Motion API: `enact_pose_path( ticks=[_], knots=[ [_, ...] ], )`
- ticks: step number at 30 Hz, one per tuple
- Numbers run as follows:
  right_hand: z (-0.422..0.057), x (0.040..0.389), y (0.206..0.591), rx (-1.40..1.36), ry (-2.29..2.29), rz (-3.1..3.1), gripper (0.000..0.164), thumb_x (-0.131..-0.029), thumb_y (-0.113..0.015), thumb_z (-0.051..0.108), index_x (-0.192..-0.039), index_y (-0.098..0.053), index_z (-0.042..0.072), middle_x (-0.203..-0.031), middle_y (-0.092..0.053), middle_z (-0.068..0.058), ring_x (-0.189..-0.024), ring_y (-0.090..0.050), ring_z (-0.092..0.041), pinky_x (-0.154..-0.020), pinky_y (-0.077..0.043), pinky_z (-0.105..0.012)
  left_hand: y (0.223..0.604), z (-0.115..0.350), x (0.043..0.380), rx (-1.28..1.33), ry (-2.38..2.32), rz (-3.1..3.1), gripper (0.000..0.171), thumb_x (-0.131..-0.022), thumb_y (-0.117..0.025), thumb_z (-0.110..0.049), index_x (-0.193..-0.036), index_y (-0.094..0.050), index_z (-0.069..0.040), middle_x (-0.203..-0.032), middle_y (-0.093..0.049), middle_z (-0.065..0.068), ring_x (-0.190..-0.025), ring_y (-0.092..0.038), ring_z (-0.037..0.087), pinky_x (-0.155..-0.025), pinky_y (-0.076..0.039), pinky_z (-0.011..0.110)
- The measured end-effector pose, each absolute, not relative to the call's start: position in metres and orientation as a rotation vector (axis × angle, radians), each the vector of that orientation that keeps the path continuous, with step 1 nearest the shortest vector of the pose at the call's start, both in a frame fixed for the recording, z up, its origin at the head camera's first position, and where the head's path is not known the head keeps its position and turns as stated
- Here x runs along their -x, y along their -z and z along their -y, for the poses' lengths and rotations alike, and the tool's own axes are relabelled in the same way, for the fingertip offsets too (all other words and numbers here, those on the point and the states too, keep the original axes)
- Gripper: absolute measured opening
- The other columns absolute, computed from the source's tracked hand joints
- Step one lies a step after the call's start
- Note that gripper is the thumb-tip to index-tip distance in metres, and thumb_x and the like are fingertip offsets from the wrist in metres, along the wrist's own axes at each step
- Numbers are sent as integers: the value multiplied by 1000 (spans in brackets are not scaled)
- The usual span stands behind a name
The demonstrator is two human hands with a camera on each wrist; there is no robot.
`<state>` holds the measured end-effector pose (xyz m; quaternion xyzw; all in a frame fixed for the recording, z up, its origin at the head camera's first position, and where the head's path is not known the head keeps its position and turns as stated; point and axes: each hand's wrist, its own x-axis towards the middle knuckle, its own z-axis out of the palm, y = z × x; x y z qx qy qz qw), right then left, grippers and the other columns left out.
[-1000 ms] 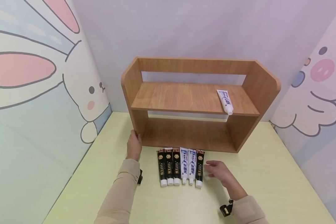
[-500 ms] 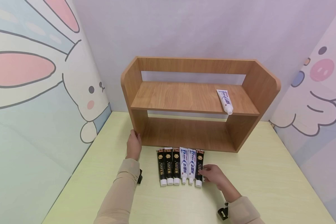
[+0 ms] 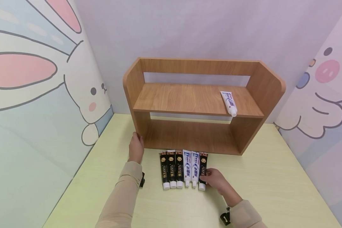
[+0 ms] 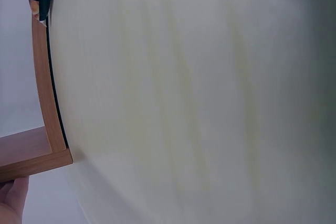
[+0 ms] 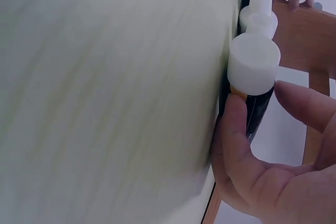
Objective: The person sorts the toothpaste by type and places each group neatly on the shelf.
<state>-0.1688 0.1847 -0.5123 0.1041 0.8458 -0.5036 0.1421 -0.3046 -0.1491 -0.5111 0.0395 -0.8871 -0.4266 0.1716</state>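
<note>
Right hand [image 3: 215,179] pinched the row's rightmost black plastic toothpaste tube [image 3: 203,165] behind its white cap [image 5: 254,61], on the pale-yellow table [image 3: 174,207]; judged light, squeezable, firmest there; far fingertips unclear. Left hand [image 3: 136,148] gripped the brown wooden shelf [image 3: 182,98].

Six tubes [image 3: 187,167] lie side by side on the tabletop [image 3: 171,209] before the shelf [image 3: 198,66], low enough to pass over into its lower bay [image 3: 188,134]. Open tabletop gives the right fingers [image 5: 239,135] a way in on the end tube's [image 3: 203,163] right; another tube crowds its left. The left fingers [image 3: 135,136] occupy the left panel's [image 3: 134,85] front edge. Above, a white tube [image 3: 229,103] blocks part of the upper board [image 3: 176,98].
</note>
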Motion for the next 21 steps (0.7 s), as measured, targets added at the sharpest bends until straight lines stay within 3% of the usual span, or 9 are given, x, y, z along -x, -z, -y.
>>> enact_pose_path(
  ticks=[6,12,21],
  knots=[
    [-181,167,513,-291,1434,-2468,58,-83,-74,6,-125,-44,-21,-96,-58,-18,-77,-58,-23,-65,-55,-36,510,148,304,-121,1235,2528,30,-104,-48,-13,-128,-40,3,-123,-54,25,-108,-58,39,-88,-51,52],
    [-179,165,515,-261,1444,-2500,61,-77,-77,2,-123,-44,-21,-102,-60,-23,-80,-60,-24,-66,-55,-37,509,148,304,-137,1253,2533,31,-104,-48,-14,-130,-40,1,-124,-54,23,-109,-58,38,-90,-50,51],
    [-180,165,515,-272,1423,-2493,62,-78,-78,4,-124,-45,-19,-100,-61,-20,-75,-59,-22,-62,-55,-35,509,148,304,-144,1269,2538,32,-104,-48,-14,-130,-39,2,-125,-53,24,-110,-58,39,-90,-50,53]
  ],
)
